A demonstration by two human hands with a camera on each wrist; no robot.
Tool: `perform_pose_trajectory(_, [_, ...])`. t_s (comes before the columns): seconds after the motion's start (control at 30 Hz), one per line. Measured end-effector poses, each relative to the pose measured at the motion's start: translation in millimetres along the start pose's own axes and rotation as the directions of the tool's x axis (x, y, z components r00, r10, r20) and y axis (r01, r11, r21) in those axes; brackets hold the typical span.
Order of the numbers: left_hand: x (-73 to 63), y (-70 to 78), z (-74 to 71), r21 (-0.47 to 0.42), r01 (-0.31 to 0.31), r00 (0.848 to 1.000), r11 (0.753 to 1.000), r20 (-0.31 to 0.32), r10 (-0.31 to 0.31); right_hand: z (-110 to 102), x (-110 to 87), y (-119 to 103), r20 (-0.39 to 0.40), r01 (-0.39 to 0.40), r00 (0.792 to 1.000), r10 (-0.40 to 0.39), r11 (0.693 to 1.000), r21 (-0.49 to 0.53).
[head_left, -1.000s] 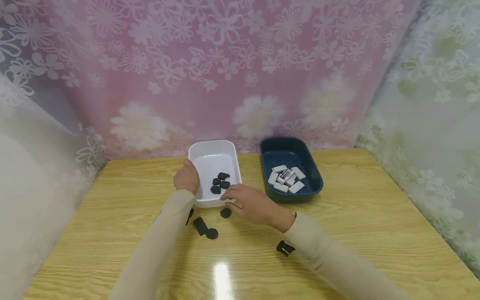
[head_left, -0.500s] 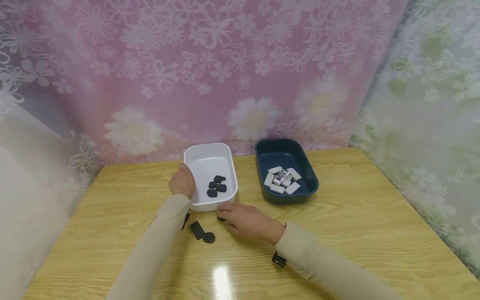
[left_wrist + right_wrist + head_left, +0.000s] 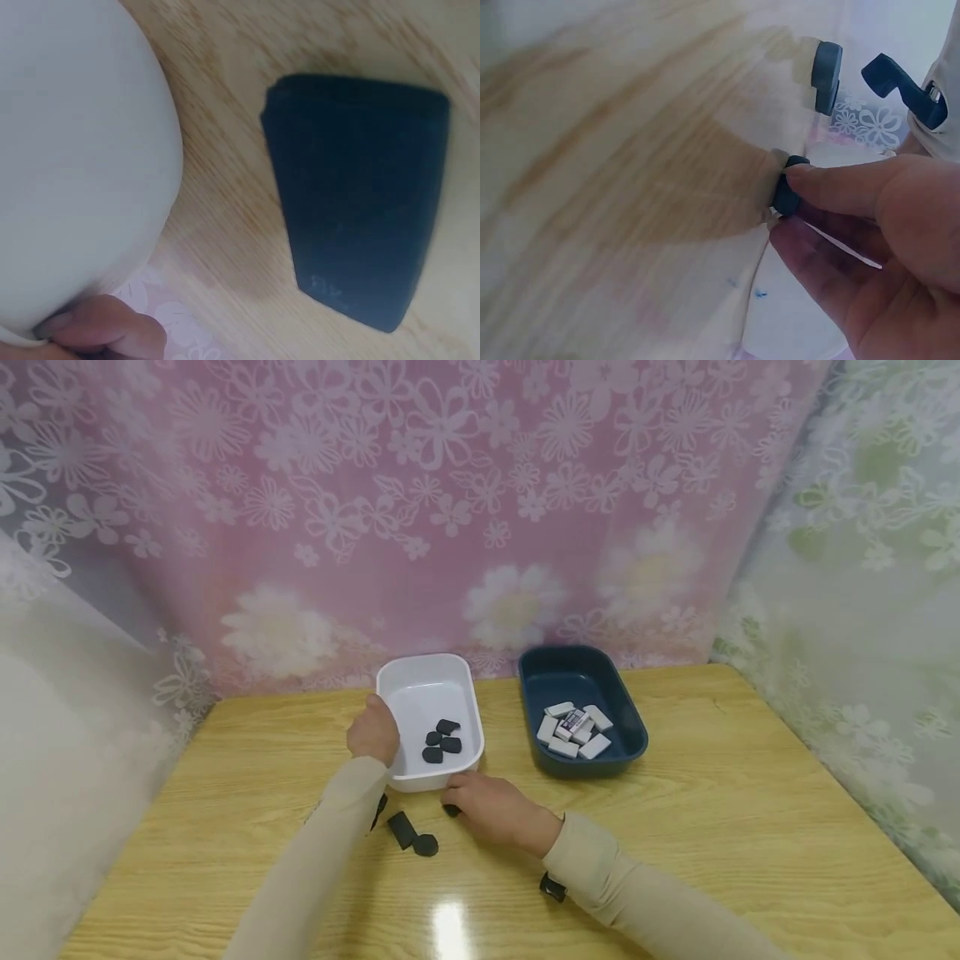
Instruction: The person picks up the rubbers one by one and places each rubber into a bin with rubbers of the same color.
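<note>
My left hand (image 3: 372, 731) grips the left rim of the white plastic basin (image 3: 427, 687); in the left wrist view its fingers (image 3: 112, 322) curl at the basin's edge. My right hand (image 3: 495, 812) is low at the table, right by the basin's near end. Its thumb and fingers pinch a small black eraser (image 3: 786, 196), mostly covered by the hand in the head view. Several black erasers (image 3: 432, 755) lie inside the basin, toward its near end. Two more lie on the wood in front: a rectangular eraser (image 3: 401, 829) and a rounded eraser (image 3: 425, 845).
A dark blue basin (image 3: 626, 702) stands to the right, holding several white erasers (image 3: 594, 746), one in a printed sleeve. Both basins stand near the back edge of the wooden table (image 3: 705, 827), against a flowered pink curtain (image 3: 510, 527). Black camera mounts sit under both wrists.
My right hand has come down from the basin's near rim to the table and taken hold of the black eraser lying there. My left hand keeps its grip on the basin.
</note>
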State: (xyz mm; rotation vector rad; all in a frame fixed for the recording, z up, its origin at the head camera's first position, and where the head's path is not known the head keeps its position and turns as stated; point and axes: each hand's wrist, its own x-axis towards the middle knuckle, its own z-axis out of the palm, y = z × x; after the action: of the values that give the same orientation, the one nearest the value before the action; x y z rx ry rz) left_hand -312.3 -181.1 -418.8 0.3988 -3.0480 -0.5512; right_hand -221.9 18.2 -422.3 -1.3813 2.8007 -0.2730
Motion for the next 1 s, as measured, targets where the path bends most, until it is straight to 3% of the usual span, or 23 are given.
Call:
perform_pose_trajectory(0.2, [-0.6, 0.1, -3.5, -0.009, -0.002, 1.0, 1.0, -0.013, 0.002, -1, 5.7, 0, 0.006, -0.029, 1.0, 0.029, 0.999, 0.026])
perform_pose_trajectory(0.43, [-1.5, -0.3, -1.3, -0.019, -0.002, 1.0, 1.0, -0.007, 0.002, -2, 4.6, 1, 0.016, -0.01, 1.0, 0.01, 1.0, 0.023])
perform_pose_trajectory(0.63, [-1.5, 0.5, -0.5, -0.023, 0.001, 1.0, 1.0, -0.002, -0.001, -3, 0.9, 6, 0.01, 0.006, 1.0, -0.007, 0.996, 0.093])
perform_pose_trajectory(0.83, [-0.7, 0.6, -0.3, -0.019, 0.008, 1.0, 1.0, 0.004, -0.008, -13, -8.5, 10, -0.03, 0.021, 0.999, -0.016, 0.982, 0.188])
perform_pose_trajectory(1.0, [-0.1, -0.2, 0.6, -0.016, 0.014, 1.0, 1.0, -0.003, -0.014, -29, -9.9, 13, -0.118, 0.088, 0.991, -0.067, 0.979, 0.183])
